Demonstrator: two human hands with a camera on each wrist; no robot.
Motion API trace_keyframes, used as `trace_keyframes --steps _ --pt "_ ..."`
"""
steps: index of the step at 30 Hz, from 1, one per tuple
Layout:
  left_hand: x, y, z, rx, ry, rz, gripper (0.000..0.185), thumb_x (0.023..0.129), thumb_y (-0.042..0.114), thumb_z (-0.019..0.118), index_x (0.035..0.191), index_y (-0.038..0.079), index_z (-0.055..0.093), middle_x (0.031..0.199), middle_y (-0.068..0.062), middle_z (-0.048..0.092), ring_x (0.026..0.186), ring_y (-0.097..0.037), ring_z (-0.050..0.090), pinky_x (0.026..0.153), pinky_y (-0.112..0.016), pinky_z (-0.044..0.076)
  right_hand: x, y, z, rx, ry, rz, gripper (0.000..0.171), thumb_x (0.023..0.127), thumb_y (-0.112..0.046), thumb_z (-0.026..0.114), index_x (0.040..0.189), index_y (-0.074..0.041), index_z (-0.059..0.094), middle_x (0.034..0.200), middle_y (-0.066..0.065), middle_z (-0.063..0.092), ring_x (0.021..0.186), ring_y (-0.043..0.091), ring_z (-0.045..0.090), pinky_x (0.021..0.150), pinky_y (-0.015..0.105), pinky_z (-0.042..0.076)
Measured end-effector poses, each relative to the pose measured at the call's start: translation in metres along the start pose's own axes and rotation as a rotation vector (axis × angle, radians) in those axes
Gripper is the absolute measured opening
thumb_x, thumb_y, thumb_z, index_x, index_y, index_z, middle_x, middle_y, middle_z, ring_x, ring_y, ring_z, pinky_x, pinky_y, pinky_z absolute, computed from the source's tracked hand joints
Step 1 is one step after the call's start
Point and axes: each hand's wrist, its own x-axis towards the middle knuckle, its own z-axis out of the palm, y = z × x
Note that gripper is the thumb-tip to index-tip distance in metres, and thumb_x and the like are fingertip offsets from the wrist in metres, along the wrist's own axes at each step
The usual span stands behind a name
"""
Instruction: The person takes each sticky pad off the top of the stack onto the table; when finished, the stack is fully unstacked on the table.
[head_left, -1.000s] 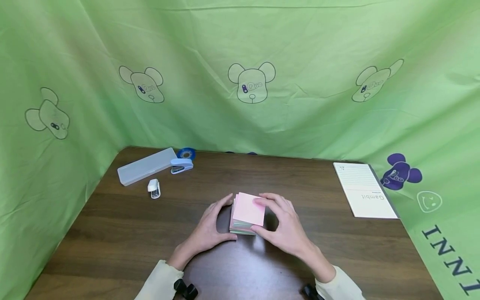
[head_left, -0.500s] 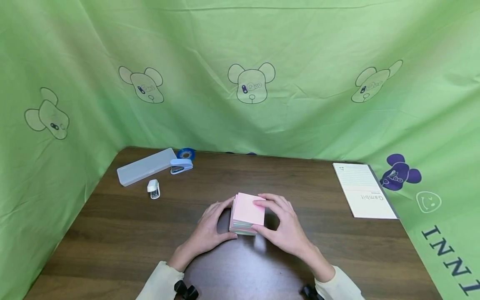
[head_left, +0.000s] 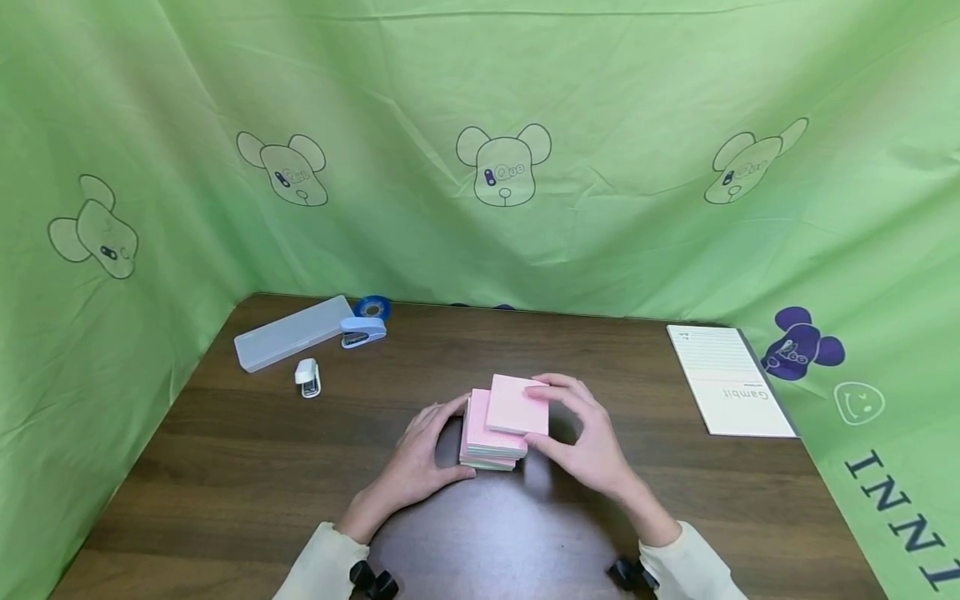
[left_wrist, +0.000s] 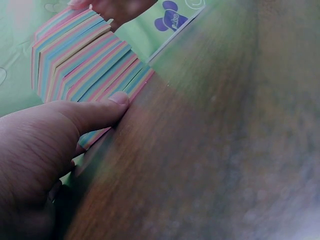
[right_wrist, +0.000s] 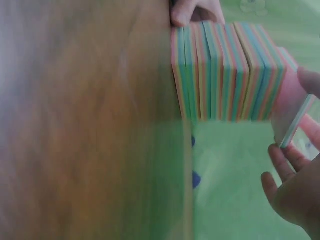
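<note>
A tall stack of sticky note pads [head_left: 477, 423] stands on the table, its layered sides striped pink, yellow, green and blue in both wrist views. My left hand [head_left: 412, 471] holds the stack low on its left side, thumb against the near face [left_wrist: 95, 75]. My right hand [head_left: 592, 442] pinches a pink-topped sticky note pad [head_left: 517, 404] by its right side, thumb at the near corner. That pad sits above the stack, offset to the right and away from me. In the right wrist view the pad [right_wrist: 289, 102] tilts apart from the stack's top at one end.
At the back left lie a pale pencil case [head_left: 292, 333], a blue tape roll [head_left: 372, 307], a light blue stapler [head_left: 363, 332] and a small white stapler [head_left: 308, 377]. A white notepad [head_left: 731, 383] lies at the right edge. Green cloth [head_left: 600, 250] hangs behind the table.
My right hand has moved right and slightly away from me, carrying the top pad partly off the stack and exposing the pink pad beneath. My left hand has stayed at the stack.
</note>
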Motion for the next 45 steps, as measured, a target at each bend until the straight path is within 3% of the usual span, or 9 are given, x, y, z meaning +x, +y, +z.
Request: trace_keyframes --steps 6,13,20,24,32,37,45 --pt "-0.001 0.002 0.0 0.001 0.002 -0.005 0.106 0.083 0.027 0.102 0.171 0.02 0.042 0.159 -0.001 0.06 0.154 -0.034 0.046 0.127 -0.065 0.033 0.013 0.017 -0.021 0.066 0.041 -0.01 0.057 0.081 0.008 0.092 0.134 -0.006 0.077 0.146 0.017 0.067 0.139 0.013 0.058 0.123 0.025 0.033" --pt "-0.001 0.002 -0.001 0.009 0.001 0.002 0.107 0.083 0.028 0.102 0.171 0.02 0.042 0.158 0.0 0.06 0.153 -0.033 0.047 0.127 -0.064 0.034 0.033 0.049 -0.038 -0.028 0.042 0.047 0.054 0.082 0.005 0.094 0.132 -0.006 0.078 0.146 0.016 0.067 0.138 0.016 0.058 0.119 0.021 0.033" --pt "0.0 0.002 -0.001 0.013 0.0 0.006 0.107 0.083 0.027 0.102 0.171 0.019 0.042 0.157 -0.001 0.061 0.154 -0.034 0.046 0.128 -0.064 0.033 0.053 0.08 -0.046 -0.212 -0.093 0.122 0.05 0.085 -0.008 0.096 0.132 -0.007 0.078 0.147 0.017 0.066 0.14 0.041 0.058 0.118 0.066 0.036" --pt "0.0 0.001 0.0 0.017 0.005 0.007 0.107 0.082 0.027 0.102 0.171 0.02 0.042 0.155 0.0 0.062 0.153 -0.033 0.048 0.127 -0.064 0.033 0.061 0.097 -0.047 -0.278 -0.14 0.108 0.051 0.086 -0.01 0.096 0.133 -0.005 0.078 0.147 0.02 0.066 0.14 0.045 0.058 0.116 0.072 0.032" --pt "0.0 0.0 0.001 0.015 0.008 0.01 0.109 0.082 0.027 0.103 0.172 0.021 0.041 0.155 0.0 0.061 0.153 -0.033 0.047 0.128 -0.064 0.032 0.068 0.13 -0.048 -0.399 -0.164 0.022 0.05 0.085 -0.024 0.096 0.13 -0.01 0.078 0.147 0.026 0.062 0.136 0.049 0.059 0.108 0.069 0.036" --pt "0.0 -0.001 0.001 0.014 0.011 0.023 0.109 0.081 0.027 0.103 0.171 0.021 0.041 0.155 0.0 0.062 0.152 -0.033 0.048 0.127 -0.065 0.033 0.078 0.126 -0.049 -0.421 -0.198 0.099 0.052 0.086 -0.019 0.094 0.132 -0.003 0.076 0.144 0.028 0.065 0.137 0.052 0.057 0.109 0.074 0.036" --pt "0.0 -0.001 0.0 0.015 0.006 0.028 0.108 0.082 0.027 0.102 0.171 0.02 0.041 0.154 0.001 0.062 0.152 -0.032 0.048 0.127 -0.063 0.033 0.092 0.124 -0.049 -0.467 -0.227 0.216 0.055 0.093 -0.021 0.091 0.141 -0.003 0.072 0.155 0.025 0.06 0.147 0.049 0.049 0.115 0.068 0.033"
